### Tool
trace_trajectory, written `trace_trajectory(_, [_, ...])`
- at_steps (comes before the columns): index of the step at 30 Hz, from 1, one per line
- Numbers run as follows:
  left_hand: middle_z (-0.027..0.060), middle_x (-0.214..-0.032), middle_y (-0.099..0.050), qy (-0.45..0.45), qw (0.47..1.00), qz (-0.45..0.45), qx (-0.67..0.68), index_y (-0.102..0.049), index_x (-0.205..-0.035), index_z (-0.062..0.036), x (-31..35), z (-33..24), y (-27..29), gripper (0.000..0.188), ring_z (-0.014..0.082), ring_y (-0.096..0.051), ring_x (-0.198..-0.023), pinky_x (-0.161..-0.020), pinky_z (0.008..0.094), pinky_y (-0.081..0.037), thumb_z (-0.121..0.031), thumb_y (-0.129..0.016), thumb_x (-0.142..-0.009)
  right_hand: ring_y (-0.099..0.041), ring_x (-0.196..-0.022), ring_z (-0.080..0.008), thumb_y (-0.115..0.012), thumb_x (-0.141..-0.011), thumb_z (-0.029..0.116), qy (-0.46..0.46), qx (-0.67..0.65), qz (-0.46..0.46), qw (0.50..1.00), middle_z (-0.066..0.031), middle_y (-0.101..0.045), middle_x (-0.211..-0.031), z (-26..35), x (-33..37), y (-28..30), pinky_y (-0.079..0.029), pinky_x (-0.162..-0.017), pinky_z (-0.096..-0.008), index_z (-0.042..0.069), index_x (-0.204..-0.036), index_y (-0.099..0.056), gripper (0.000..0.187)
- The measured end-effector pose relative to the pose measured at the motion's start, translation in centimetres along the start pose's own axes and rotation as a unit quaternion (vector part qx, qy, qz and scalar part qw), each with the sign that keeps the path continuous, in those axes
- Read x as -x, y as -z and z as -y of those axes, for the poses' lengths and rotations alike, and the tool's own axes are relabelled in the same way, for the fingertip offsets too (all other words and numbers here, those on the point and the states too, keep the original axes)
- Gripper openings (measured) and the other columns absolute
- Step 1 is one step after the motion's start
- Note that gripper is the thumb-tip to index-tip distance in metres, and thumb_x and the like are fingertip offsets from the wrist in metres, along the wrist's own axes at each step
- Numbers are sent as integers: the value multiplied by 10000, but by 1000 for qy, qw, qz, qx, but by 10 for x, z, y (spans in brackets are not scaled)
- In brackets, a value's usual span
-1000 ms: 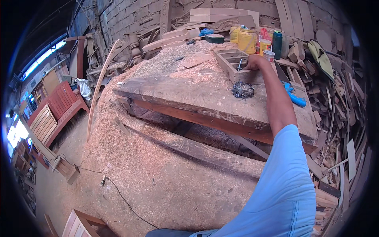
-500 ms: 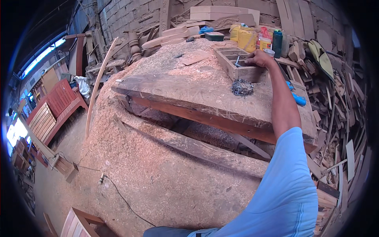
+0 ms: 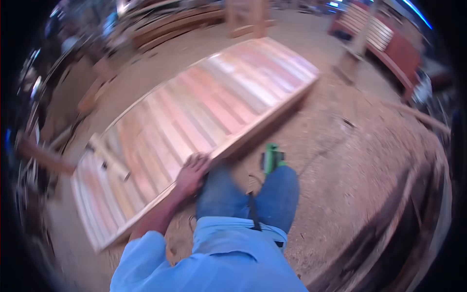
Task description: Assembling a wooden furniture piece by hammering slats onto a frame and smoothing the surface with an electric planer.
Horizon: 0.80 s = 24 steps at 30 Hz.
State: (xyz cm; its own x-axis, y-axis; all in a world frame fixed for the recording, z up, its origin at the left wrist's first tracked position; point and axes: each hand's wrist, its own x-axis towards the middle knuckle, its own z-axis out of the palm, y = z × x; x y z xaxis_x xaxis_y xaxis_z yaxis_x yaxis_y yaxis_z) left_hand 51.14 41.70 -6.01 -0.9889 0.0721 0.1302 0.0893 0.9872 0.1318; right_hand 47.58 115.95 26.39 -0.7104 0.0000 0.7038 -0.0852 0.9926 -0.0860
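A long panel of wooden slats (image 3: pixel 194 104), in pink, tan and pale strips, lies slantwise in front of me with a raised frame along its near edge. My left hand (image 3: pixel 192 174) rests on that near edge, fingers laid out over the wood and blurred by motion. They do not appear wrapped round anything. My right hand is out of view. On the panel's left part lies a pale wooden bar (image 3: pixel 109 158) with dark spots. Just beyond my knees, a green tool (image 3: pixel 272 156) stands near the floor; its exact kind is unclear.
Sawdust and a thin cord cover the floor (image 3: pixel 335 185) to the right. A red slatted bench (image 3: pixel 389 53) stands at the far right beside a post (image 3: pixel 362 41). Stacked timber (image 3: pixel 177 27) lies at the back. Dark beams (image 3: pixel 389 233) are at the lower right.
My view has swung from the dusty workbench to the slatted panel. My right hand, earlier at a wooden box on the bench, has left view; my left hand now shows on the panel.
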Motion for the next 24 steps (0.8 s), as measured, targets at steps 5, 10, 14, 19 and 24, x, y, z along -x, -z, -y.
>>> trace_trajectory(5, [209,-1649,-529,-2,973,-143,179,-443,-1674,-94,21,-32,21,787,417,-524,-1504,-1276,561,-396,-70,-700,-931,-729,-937,-443,-627,-957,8,186,-259,285,904,-247,-747,-1028,247,54,-239,-563,-805,-520,17,-1172,-760,253])
trace_trajectory(10, [221,-1453,-666,92,963,-233,94,-575,-1556,-67,56,-54,82,646,425,-638,-1345,-1163,532,-503,-3,-688,-923,-743,-882,-427,-701,-1046,239,347,-477,377,714,-183,-762,-926,532,101,-260,-578,-783,-525,75,-1039,-765,177])
trace_trajectory(14, [210,-1242,-720,280,908,-238,199,-672,-1381,-36,121,-2,79,460,418,-702,-1142,-994,504,-570,30,-661,-926,-757,-909,-412,-699,-1051,276,420,-461,450,639,-186,-778,-967,637,129,-254,-590,-794,-510,70,-1092,-780,226])
trace_trajectory(19, [204,-1090,-709,417,850,-321,0,-684,-1261,-14,240,85,82,327,422,-696,-1011,-874,510,-567,39,-633,-943,-771,-909,-397,-730,-1037,332,378,-534,522,548,-220,-780,-981,740,166,-232,-606,-826,-492,20,-1233,-781,372])
trace_trajectory(24, [215,-1088,-679,564,717,-397,-103,-670,-1195,-4,314,146,63,237,432,-664,-1009,-881,528,-530,33,-591,-974,-738,-1010,-404,-809,-971,392,372,-569,469,564,-261,-743,-1079,870,253,-263,-592,-929,-495,-58,-1258,-747,537])
